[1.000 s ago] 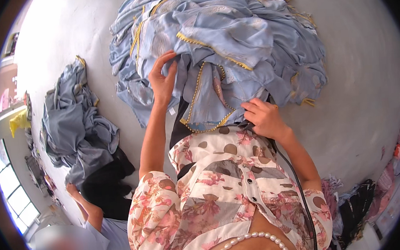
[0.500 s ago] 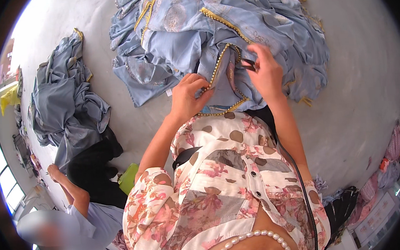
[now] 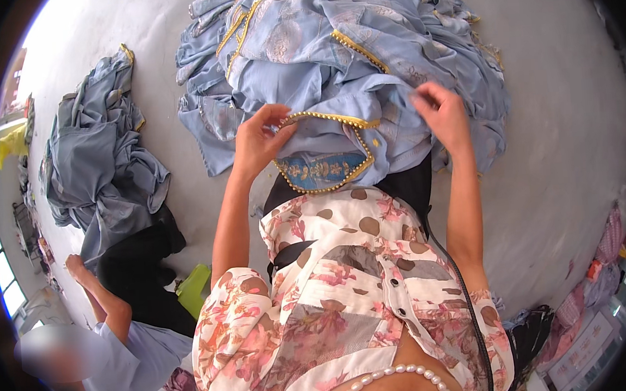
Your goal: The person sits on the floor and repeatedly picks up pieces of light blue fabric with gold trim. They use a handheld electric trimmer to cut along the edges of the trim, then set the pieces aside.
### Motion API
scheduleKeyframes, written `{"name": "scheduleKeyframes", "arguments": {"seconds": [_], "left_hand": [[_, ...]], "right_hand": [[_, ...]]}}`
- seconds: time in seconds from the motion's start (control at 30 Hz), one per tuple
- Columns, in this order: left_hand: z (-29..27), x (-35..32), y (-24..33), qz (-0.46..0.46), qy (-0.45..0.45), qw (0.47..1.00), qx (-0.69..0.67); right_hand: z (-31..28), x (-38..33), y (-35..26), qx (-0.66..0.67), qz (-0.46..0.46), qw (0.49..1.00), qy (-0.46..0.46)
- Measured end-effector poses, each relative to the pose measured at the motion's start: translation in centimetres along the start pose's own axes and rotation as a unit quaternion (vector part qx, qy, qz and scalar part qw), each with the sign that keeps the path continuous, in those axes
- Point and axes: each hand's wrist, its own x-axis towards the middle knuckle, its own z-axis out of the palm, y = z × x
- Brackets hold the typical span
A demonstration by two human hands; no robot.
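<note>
A light blue garment [image 3: 395, 129] with gold beaded trim lies over my lap at the near edge of a large heap of similar cloth [image 3: 296, 32]. My left hand [image 3: 258, 140] is closed on the garment, pinching its beaded edge with thumb and fingers. Below that hand, the trim curves round a darker blue embroidered panel [image 3: 322, 168]. On the right, my right hand [image 3: 443, 116] has its fingers curled together beside a raised fold of the cloth. What lies within those fingers is hidden.
To the left, a person in a pale blue top [image 3: 140, 360] sits by another pile of blue-grey cloth [image 3: 95, 155]. A green object [image 3: 194, 292] stands between us. More fabric [image 3: 567, 309] lies at the lower right on the grey floor [image 3: 553, 145].
My hands have moved apart, the left going left and the right going right. The beaded edge is now spread out, showing the embroidered panel. The dark small tool in my right hand no longer shows clearly.
</note>
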Motion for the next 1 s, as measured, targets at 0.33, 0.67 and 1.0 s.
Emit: {"name": "scheduleKeyframes", "arguments": {"seconds": [0.33, 0.67, 1.0], "left_hand": [[6.1, 7.0, 6.3, 0.139, 0.125, 0.982, -0.036], [7.5, 10.3, 7.3, -0.129, -0.105, 0.911, -0.378], [7.6, 8.6, 11.4, -0.064, -0.159, 0.792, -0.585]], "right_hand": [[2.1, 5.3, -1.9, -0.181, -0.158, 0.949, 0.205], [-1.4, 4.3, -3.0, 0.126, -0.036, 0.991, 0.037], [-3.0, 1.5, -9.2, 0.071, -0.16, 0.973, 0.153]]}}
